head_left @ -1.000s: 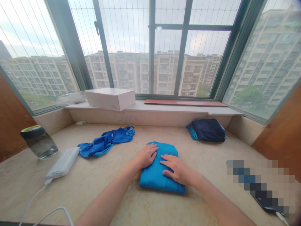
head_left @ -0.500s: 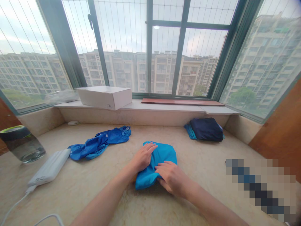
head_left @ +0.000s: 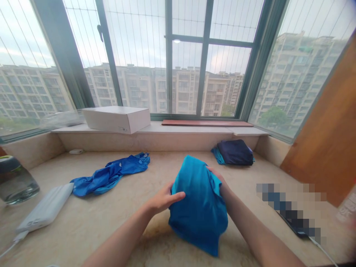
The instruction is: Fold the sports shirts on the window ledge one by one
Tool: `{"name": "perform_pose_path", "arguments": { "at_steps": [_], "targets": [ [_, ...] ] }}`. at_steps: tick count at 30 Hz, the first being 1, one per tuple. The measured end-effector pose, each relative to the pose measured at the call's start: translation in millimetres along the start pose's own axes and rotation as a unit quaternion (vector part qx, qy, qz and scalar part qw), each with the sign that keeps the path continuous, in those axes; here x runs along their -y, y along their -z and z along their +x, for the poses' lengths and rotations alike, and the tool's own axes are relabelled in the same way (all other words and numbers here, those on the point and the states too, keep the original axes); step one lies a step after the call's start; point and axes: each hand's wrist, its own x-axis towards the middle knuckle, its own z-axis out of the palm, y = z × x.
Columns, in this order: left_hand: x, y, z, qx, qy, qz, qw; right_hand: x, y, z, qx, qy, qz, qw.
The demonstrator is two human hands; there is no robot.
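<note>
A folded light-blue garment (head_left: 198,205) is lifted off the marble sill (head_left: 111,218) in front of me, held between both hands. My left hand (head_left: 162,199) grips its left edge with the thumb on top. My right hand (head_left: 219,181) holds its right side, fingers mostly hidden behind the cloth. A crumpled royal-blue garment (head_left: 109,175) lies to the left. A folded dark navy garment (head_left: 235,152) rests on another teal piece at the back right.
A white power bank (head_left: 44,211) with a cable lies at the left, beside a water bottle (head_left: 13,180). A white box (head_left: 116,118) stands on the window ledge. A phone with a cable (head_left: 302,228) lies at the right, partly blurred out.
Both hands pressed flat on the folded light-blue garment, then slid under its edges and lifted it off the sill. The view has shifted rightward.
</note>
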Motion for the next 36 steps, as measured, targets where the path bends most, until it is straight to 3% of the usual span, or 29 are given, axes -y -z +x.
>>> {"name": "perform_pose_path", "arguments": {
  "at_steps": [4,6,8,9,11,13,15,19,28,33,36],
  "targets": [
    [-5.8,-5.2,6.0,-0.032,0.041,-0.052,0.997,-13.2,11.2,10.9,0.026,-0.021,-0.018,0.999],
    [-3.5,-1.4,9.2,-0.076,0.083,-0.056,0.992,-19.2,16.7,12.1,-0.020,0.028,-0.110,0.993],
    [0.3,3.6,11.5,-0.135,0.123,-0.056,0.982,-23.0,18.2,6.9,-0.067,0.116,-0.213,0.968],
    [1.8,5.5,12.3,-0.161,0.134,-0.064,0.976,-23.8,16.4,1.2,-0.056,0.159,-0.251,0.953],
    [3.1,6.7,12.9,-0.191,0.131,-0.096,0.968,-24.2,6.9,-15.9,0.035,0.212,-0.296,0.931],
    [2.1,4.4,12.6,-0.190,0.099,-0.134,0.968,-24.5,-8.3,-36.6,0.149,0.218,-0.325,0.908],
    [0.6,-0.1,12.0,-0.180,0.063,-0.157,0.969,-26.4,-24.1,-54.3,0.202,0.215,-0.363,0.884],
    [1.6,-7.6,11.8,-0.162,0.035,-0.182,0.969,-33.9,-38.9,-63.7,0.175,0.221,-0.407,0.869],
    [9.9,-1.2,13.6,-0.172,0.027,-0.155,0.972,-32.1,-26.9,-48.4,0.167,0.241,-0.354,0.888],
    [18.7,-8.2,19.0,-0.172,-0.014,-0.090,0.981,-31.1,-41.0,-58.5,0.143,0.303,-0.440,0.833],
    [24.4,-13.8,22.2,-0.170,-0.050,-0.068,0.982,-33.8,-47.1,-59.1,0.138,0.326,-0.446,0.822]
  ]
}}
